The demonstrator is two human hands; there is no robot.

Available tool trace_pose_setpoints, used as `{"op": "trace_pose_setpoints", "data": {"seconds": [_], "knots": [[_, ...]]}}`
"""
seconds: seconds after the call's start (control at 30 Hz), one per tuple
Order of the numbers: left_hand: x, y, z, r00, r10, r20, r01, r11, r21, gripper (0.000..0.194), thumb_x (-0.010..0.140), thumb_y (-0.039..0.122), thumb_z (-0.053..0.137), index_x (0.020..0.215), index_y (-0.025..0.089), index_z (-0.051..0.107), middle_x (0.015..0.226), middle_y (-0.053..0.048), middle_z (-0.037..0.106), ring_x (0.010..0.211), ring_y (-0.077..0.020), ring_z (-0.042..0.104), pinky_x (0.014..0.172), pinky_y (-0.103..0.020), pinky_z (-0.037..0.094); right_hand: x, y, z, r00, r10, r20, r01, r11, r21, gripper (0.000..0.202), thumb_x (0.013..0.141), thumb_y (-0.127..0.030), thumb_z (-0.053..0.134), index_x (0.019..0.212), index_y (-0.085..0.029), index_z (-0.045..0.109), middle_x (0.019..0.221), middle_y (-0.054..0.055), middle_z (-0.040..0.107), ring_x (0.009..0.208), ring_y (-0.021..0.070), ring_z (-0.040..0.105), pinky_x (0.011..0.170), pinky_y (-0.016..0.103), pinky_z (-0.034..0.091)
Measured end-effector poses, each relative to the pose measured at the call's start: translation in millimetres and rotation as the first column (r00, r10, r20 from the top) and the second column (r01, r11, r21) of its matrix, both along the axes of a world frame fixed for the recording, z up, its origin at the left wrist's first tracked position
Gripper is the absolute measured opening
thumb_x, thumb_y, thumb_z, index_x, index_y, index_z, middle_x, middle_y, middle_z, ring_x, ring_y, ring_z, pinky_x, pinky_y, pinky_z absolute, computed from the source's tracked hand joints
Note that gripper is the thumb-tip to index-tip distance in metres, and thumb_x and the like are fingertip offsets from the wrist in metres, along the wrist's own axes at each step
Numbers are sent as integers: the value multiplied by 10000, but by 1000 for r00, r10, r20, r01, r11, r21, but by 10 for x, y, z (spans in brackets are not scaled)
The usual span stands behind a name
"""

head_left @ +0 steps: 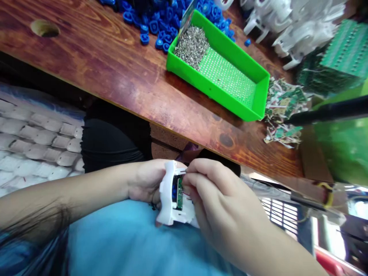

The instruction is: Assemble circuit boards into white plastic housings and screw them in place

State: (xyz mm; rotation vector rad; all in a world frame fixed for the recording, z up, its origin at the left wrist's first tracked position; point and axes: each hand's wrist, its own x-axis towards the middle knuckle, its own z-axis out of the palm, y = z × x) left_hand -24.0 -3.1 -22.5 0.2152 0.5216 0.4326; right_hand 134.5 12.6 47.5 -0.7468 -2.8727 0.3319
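Note:
My left hand (148, 179) is wrapped around a white plastic housing (166, 197), held low in front of my body. Inside it sit a small green circuit board (179, 193) and something dark blue beside the board. My right hand (221, 191) is closed in a pinch, its fingertips against the housing's upper right part, close to the board. Whatever lies between those fingertips is hidden or too small to name. A thin red wire shows just under the right fingers.
On the wooden table (115, 73) stands a green tray (218, 94) with many small screws (192, 46) at one end. Behind it lie blue plastic parts (155, 25), with white housings (276, 19), stacked circuit boards (346, 50) and small wired boards (287, 103) to the right. White housings (43, 145) fill the left.

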Motion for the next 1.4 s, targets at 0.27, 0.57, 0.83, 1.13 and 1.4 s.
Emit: {"op": "trace_pose_setpoints", "data": {"seconds": [0.27,0.57,0.83,1.13,1.4], "knots": [[-177,-133,68,927,240,-288,-80,877,473,764,716,173,627,1392,211,273,1181,-69,565,1117,-221,548,974,-378,416,19,29,-22,962,-263,-68,262,965,-24,54,839,-99,506,860,-139,536,950,96,517,863,136,536,699,215,497],[-135,-113,121,905,360,-226,-49,616,786,527,808,401,605,1263,224,407,1062,-34,575,937,-191,576,796,-280,497,-22,6,-83,944,-313,-106,306,949,-81,50,839,-107,519,877,-130,540,972,92,521,900,133,537,793,235,502],[-156,-153,132,888,394,-236,-79,638,766,544,726,402,680,1169,208,433,1010,-30,569,890,-187,577,738,-279,520,-48,-35,-32,955,-275,-115,271,961,-48,54,837,-117,522,874,-117,560,976,99,538,890,131,534,785,222,500],[-203,-153,166,836,401,-375,98,564,820,682,685,430,690,1229,182,361,1054,-55,575,906,-218,601,758,-301,534,-23,-63,-46,962,-227,-151,227,974,-15,101,834,-96,503,917,-92,561,984,120,532,915,142,522,780,221,504],[-184,-120,228,822,374,-429,141,596,790,636,676,455,679,1175,160,417,1002,-60,601,853,-221,612,717,-314,537,-19,-87,-65,956,-243,-164,242,970,-27,129,829,-97,482,947,-112,531,991,114,502,932,146,515,780,228,514]]}}
